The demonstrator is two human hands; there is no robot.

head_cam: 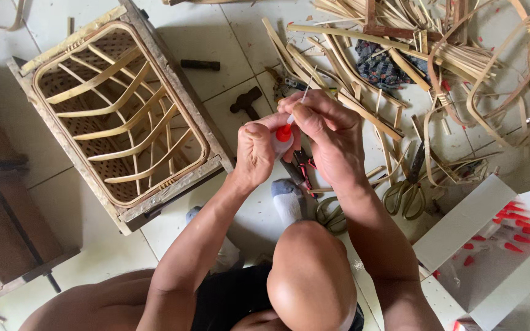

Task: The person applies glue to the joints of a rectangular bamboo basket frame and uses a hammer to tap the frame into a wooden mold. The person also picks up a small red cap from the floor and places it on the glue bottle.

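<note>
Glue bottle (283, 140), small with a red cap, sits clenched in the left hand (257, 153), raised above the knee. Right hand (329, 138) curls beside it, fingertips pinching a thin pale sliver (305, 93) at the nozzle. Most of the bottle is hidden by fingers; pliers (302, 168) lie partly covered beneath both hands.

Small red-capped glue bottle (283, 138), upright, thin nozzle up
</note>
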